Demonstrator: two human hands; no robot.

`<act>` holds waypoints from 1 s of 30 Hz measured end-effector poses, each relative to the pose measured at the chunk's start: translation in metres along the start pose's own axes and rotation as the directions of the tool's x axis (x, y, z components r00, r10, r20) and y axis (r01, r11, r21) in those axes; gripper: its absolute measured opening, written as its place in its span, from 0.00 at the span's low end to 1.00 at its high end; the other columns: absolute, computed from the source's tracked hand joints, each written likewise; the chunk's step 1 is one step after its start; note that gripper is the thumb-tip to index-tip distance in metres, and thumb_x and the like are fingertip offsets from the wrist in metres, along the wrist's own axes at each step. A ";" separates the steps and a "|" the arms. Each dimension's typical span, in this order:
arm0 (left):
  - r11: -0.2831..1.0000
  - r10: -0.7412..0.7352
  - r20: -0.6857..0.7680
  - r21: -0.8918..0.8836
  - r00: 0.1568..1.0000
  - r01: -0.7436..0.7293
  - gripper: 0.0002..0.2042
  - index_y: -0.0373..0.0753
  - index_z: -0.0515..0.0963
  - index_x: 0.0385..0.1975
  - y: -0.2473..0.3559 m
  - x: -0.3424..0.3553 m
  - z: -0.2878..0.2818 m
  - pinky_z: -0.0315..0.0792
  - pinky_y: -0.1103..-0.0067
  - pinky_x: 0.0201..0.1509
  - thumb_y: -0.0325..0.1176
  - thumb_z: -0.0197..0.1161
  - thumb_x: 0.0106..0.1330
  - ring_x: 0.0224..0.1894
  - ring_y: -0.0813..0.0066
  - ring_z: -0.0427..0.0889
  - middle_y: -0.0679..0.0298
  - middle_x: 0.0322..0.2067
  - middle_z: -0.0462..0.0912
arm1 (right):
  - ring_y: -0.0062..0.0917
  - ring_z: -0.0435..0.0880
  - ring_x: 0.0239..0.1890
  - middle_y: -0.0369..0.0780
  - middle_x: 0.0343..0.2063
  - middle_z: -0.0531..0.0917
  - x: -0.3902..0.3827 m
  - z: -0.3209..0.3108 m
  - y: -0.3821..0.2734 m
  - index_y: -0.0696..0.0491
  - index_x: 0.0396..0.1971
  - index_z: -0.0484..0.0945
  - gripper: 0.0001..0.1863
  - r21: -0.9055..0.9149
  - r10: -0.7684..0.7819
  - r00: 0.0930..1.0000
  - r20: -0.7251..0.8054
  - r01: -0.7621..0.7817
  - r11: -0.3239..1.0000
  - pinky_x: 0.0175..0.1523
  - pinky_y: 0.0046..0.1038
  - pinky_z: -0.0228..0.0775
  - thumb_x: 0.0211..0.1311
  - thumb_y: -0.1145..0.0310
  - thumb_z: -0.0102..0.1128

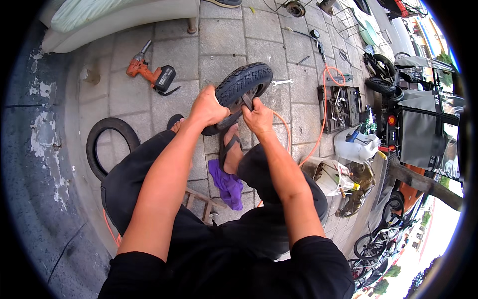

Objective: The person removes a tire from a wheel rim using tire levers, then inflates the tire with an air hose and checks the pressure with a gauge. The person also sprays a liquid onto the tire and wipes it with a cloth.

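A small wheel with a black treaded tyre [239, 77] is held tilted between my two hands, just above my sandalled feet. My left hand [211, 104] is closed on the near left side of the tyre. My right hand [258, 117] grips a flat dark metal bar [247, 101] that sits against the inner rim of the wheel. A loose black tyre [92, 146] lies on the paving to the left, and a purple cloth [224, 187] lies by my right foot [232, 154].
An orange cordless impact wrench [139, 65] and a spanner [283, 82] lie on the pavers. To the right are an orange air hose [324, 114], an open toolbox [338, 109], plastic containers [356, 144] and parked two-wheelers [416, 132]. A pale bench [99, 35] stands at top left.
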State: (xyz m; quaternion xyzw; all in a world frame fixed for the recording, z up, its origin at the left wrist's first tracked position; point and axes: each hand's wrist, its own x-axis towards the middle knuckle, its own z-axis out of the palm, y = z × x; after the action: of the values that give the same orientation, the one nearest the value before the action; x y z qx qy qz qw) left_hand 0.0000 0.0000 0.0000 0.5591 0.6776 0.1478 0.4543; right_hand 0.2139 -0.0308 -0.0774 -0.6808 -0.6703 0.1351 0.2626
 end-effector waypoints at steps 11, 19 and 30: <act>0.981 0.184 0.000 0.058 0.983 -0.183 0.28 0.28 0.76 0.53 0.003 -0.008 0.020 0.74 0.63 0.68 0.33 0.71 0.51 0.64 0.42 0.77 0.41 0.56 0.79 | 0.58 0.88 0.40 0.60 0.33 0.86 -0.020 -0.073 0.016 0.59 0.58 0.69 0.23 -0.092 -0.009 0.891 0.455 0.057 0.994 0.47 0.54 0.78 0.69 0.63 0.59; 0.949 0.294 0.040 0.106 0.955 -0.297 0.24 0.26 0.75 0.50 -0.001 -0.021 0.037 0.74 0.59 0.66 0.27 0.65 0.50 0.60 0.39 0.78 0.40 0.52 0.80 | 0.59 0.88 0.42 0.62 0.36 0.86 -0.015 -0.136 -0.034 0.66 0.50 0.66 0.15 -0.494 0.239 0.703 0.670 0.182 0.850 0.50 0.54 0.79 0.67 0.75 0.50; 0.946 0.305 0.123 0.079 0.944 -0.316 0.29 0.29 0.76 0.51 -0.019 -0.026 0.036 0.76 0.61 0.64 0.35 0.75 0.49 0.59 0.40 0.81 0.42 0.52 0.82 | 0.45 0.92 0.48 0.51 0.46 0.90 0.061 -0.134 -0.107 0.60 0.46 0.88 0.15 -0.562 0.447 0.346 0.825 0.588 0.582 0.50 0.42 0.84 0.60 0.74 0.62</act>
State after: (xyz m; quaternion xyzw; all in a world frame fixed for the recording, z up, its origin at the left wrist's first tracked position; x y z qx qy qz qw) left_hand 0.0153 -0.0406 -0.0207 0.6876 0.5616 0.1534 0.4338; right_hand 0.1995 0.0018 0.1008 -0.4728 -0.7039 0.1622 -0.5046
